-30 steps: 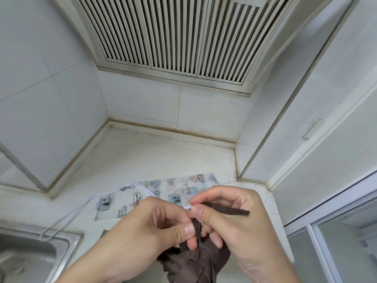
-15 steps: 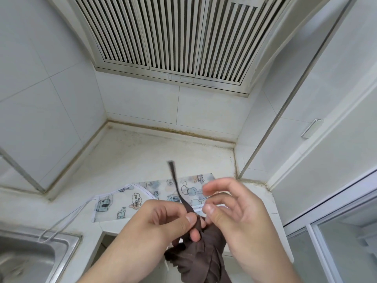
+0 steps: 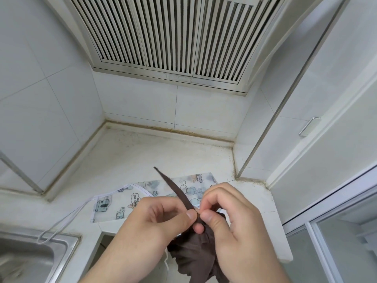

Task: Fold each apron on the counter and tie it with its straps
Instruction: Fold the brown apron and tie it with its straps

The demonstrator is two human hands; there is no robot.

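The white tabletop (image 3: 142,160) filled the corner below a slatted metal vent hood (image 3: 173,37), with pale wall tiles rising behind it and a steel sink (image 3: 30,256) set into its near left end. A patterned apron (image 3: 114,203), printed with small cartoon houses and vehicles, lay flat on the tabletop near its front edge, and its white strap (image 3: 61,223) looped away from the cloth toward the sink, the loop's end resting on the sink's rim. A brown apron (image 3: 195,256) was bunched up off the tabletop, held just in front of its front edge, partly covering the patterned apron's near right side from view. The left hand (image 3: 161,219) reached in from below the tabletop's edge, its thumb and forefinger pinched together on the brown strap (image 3: 175,190); its other fingers were curled inward. The right hand (image 3: 228,217) sat just beside the left, thumb tip nearly touching the left thumb, and its curled fingers closed round the top of the brown bundle where the strap came out. The brown strap rose from between the two thumbs and tapered up and leftward over the patterned apron, its free tip hanging in the air above the tabletop.
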